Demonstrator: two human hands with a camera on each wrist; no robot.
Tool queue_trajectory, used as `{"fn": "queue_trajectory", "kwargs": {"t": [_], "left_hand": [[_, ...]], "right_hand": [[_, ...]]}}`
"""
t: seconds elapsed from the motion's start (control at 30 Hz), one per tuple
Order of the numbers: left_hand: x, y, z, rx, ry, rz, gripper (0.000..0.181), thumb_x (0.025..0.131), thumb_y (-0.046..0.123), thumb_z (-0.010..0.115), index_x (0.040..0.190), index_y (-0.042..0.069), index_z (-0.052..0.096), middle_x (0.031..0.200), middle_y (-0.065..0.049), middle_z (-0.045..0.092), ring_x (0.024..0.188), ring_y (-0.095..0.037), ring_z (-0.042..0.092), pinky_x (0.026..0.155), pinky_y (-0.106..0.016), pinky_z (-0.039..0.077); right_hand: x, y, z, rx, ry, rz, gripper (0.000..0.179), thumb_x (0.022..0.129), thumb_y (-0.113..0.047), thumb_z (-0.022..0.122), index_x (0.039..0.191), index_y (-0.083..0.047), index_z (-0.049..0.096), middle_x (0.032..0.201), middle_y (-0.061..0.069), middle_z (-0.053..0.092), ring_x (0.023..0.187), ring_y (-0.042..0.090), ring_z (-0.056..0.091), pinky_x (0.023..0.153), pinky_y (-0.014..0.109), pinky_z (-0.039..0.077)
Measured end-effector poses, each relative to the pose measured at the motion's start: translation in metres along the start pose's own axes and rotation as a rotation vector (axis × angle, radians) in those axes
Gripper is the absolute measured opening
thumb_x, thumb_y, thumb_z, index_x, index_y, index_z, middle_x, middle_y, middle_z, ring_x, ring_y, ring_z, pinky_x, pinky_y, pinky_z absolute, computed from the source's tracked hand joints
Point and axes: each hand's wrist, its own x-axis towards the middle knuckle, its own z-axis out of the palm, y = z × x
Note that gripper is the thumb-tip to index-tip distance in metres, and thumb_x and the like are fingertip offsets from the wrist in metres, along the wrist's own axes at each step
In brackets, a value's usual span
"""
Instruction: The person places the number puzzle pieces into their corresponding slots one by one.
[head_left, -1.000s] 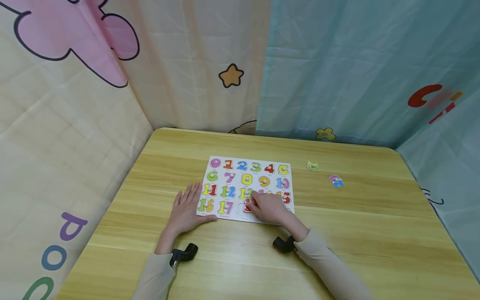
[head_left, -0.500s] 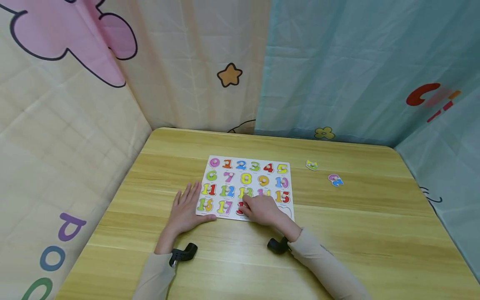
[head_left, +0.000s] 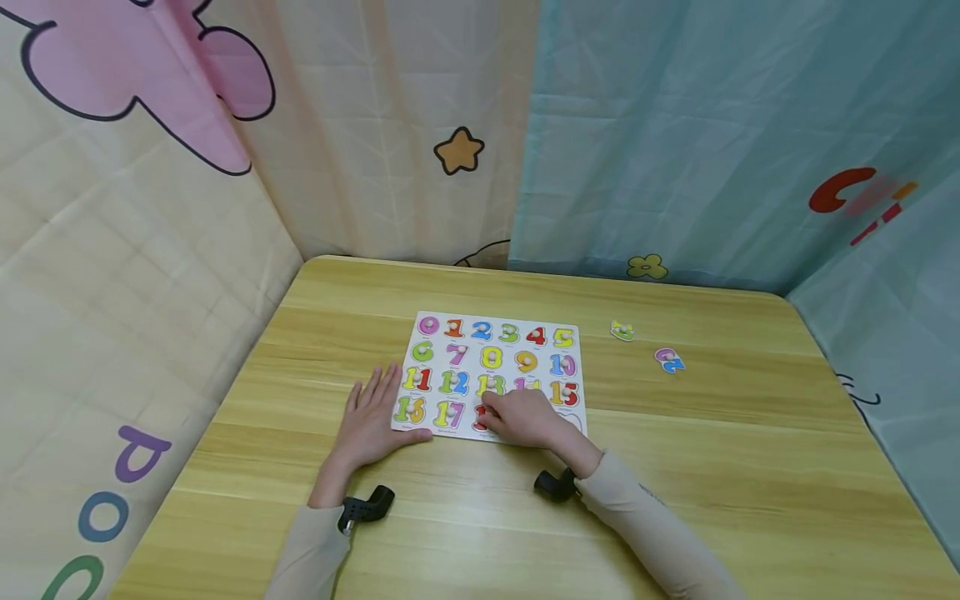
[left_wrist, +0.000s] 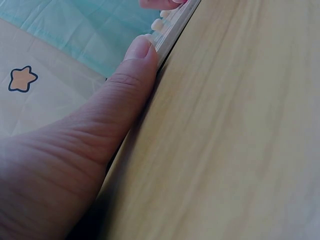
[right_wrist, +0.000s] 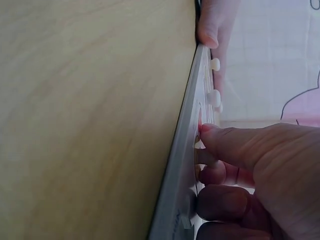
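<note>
A white number puzzle board [head_left: 496, 321] lies on the wooden table, filled with colourful knobbed numbers. My left hand [head_left: 367, 425] rests flat with fingers spread at its left side, the thumb [left_wrist: 125, 80] along the near edge. Over the bottom row, my right hand [head_left: 525, 418] pinches the knob [right_wrist: 204, 157] of a red number puzzle piece [head_left: 479, 418] between thumb and curled index finger. That piece sits just right of the 17 [head_left: 450, 414]; my hand covers most of it. An outlined recess [head_left: 574, 421] shows at the bottom right corner, partly behind the wrist.
Two loose pieces lie right of the board: a yellow-green one [head_left: 622, 331] and a purple-and-blue one [head_left: 670, 361]. Printed curtains [head_left: 660, 150] stand along the table's back and sides. Black wrist camera mounts [head_left: 369, 505] stick out near both wrists.
My right hand has moved slightly left with the red piece, to the spot beside the 17, and stays there over the last half second. My left hand has not moved.
</note>
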Motion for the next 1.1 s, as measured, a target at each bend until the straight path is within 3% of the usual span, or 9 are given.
{"fn": "queue_trajectory", "kwargs": {"t": [0.1, 0.33, 0.43, 0.57, 0.7, 0.9, 1.0, 1.1], "left_hand": [[0.000, 0.000, 0.000, -0.002, -0.001, 0.000, 0.118, 0.071, 0.074, 0.062, 0.152, 0.003, 0.012, 0.157, -0.013, 0.010, 0.143, -0.031, 0.001, 0.111, -0.051, -0.005], [-0.001, 0.000, 0.001, -0.020, 0.001, 0.005, 0.117, 0.072, 0.072, 0.063, 0.152, 0.003, 0.013, 0.157, -0.013, 0.011, 0.143, -0.032, 0.002, 0.111, -0.051, -0.004], [-0.001, -0.001, 0.001, -0.015, 0.009, 0.004, 0.117, 0.072, 0.072, 0.063, 0.152, 0.003, 0.013, 0.157, -0.013, 0.011, 0.143, -0.032, 0.002, 0.111, -0.051, -0.004], [-0.001, -0.001, 0.001, -0.013, 0.015, 0.006, 0.118, 0.071, 0.074, 0.062, 0.152, 0.003, 0.013, 0.157, -0.013, 0.011, 0.143, -0.032, 0.002, 0.111, -0.051, -0.005], [0.000, -0.002, 0.002, -0.009, 0.009, 0.006, 0.119, 0.071, 0.075, 0.061, 0.152, 0.003, 0.012, 0.157, -0.013, 0.010, 0.143, -0.032, 0.001, 0.111, -0.051, -0.005], [-0.001, -0.003, 0.002, -0.012, 0.003, -0.001, 0.119, 0.071, 0.075, 0.061, 0.152, 0.004, 0.011, 0.157, -0.012, 0.009, 0.143, -0.031, 0.000, 0.111, -0.051, -0.006], [-0.002, -0.002, 0.002, -0.014, 0.013, 0.006, 0.118, 0.071, 0.075, 0.061, 0.152, 0.004, 0.012, 0.157, -0.013, 0.010, 0.143, -0.032, 0.001, 0.110, -0.051, -0.004], [-0.001, -0.001, 0.002, -0.018, 0.018, 0.014, 0.118, 0.071, 0.074, 0.062, 0.152, 0.003, 0.013, 0.157, -0.013, 0.011, 0.142, -0.033, 0.002, 0.110, -0.052, -0.003]], "right_hand": [[-0.002, -0.001, 0.000, -0.002, 0.009, 0.010, 0.028, 0.095, -0.037, 0.057, 0.078, -0.019, 0.045, 0.054, -0.007, 0.035, 0.047, 0.009, 0.036, 0.045, 0.024, 0.023], [-0.009, 0.010, 0.001, 0.126, 0.007, 0.064, 0.029, 0.094, -0.043, 0.056, 0.078, -0.020, 0.047, 0.056, -0.008, 0.041, 0.049, 0.008, 0.039, 0.047, 0.024, 0.027], [-0.013, 0.026, -0.002, 0.160, 0.064, 0.091, 0.029, 0.095, -0.043, 0.055, 0.077, -0.021, 0.049, 0.056, -0.008, 0.042, 0.051, 0.008, 0.040, 0.049, 0.025, 0.029], [-0.021, 0.058, -0.009, 0.200, 0.199, 0.147, 0.025, 0.096, -0.037, 0.055, 0.079, -0.018, 0.054, 0.055, -0.006, 0.042, 0.048, 0.010, 0.039, 0.046, 0.025, 0.029], [-0.032, 0.099, -0.018, 0.181, 0.334, 0.264, 0.021, 0.096, -0.030, 0.057, 0.083, -0.013, 0.055, 0.055, -0.004, 0.043, 0.046, 0.013, 0.039, 0.043, 0.027, 0.028], [-0.050, 0.156, -0.033, 0.139, 0.476, 0.521, 0.027, 0.097, -0.033, 0.053, 0.093, -0.006, 0.052, 0.059, 0.004, 0.047, 0.050, 0.021, 0.044, 0.044, 0.033, 0.031], [-0.056, 0.174, -0.041, 0.142, 0.491, 0.633, 0.034, 0.098, -0.037, 0.048, 0.100, -0.003, 0.050, 0.064, 0.011, 0.053, 0.053, 0.027, 0.049, 0.047, 0.037, 0.036], [-0.058, 0.184, -0.049, 0.162, 0.447, 0.710, 0.042, 0.099, -0.041, 0.043, 0.107, 0.000, 0.047, 0.074, 0.020, 0.059, 0.061, 0.035, 0.055, 0.050, 0.043, 0.040]]}}
